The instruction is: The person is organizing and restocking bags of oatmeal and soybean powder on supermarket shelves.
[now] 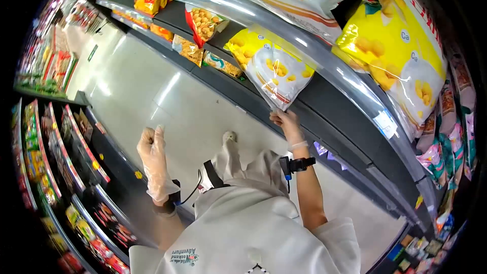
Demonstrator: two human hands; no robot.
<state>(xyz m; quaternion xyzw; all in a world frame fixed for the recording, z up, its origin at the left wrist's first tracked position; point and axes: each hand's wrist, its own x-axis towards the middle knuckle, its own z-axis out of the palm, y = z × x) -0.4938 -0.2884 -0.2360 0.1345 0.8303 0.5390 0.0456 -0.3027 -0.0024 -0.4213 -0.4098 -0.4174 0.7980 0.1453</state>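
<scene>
Shop aisle | right hand [286, 123] fingers [277, 117] pinch snack bag [276, 73], top behind rail [317, 50] | left hand [152, 158] clenched

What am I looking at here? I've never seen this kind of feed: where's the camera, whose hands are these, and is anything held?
The one picture comes from a camera on a person's head, looking down through a wide, bulging lens. There is no machine: both hands are the wearer's own, in thin clear gloves, with a black band on each wrist. The right hand pinches the bottom corner of a yellow and white bag of snacks at the front of a dark shelf. The left hand is loosely curled above the floor and holds nothing. More snacks line both sides of the aisle.
</scene>
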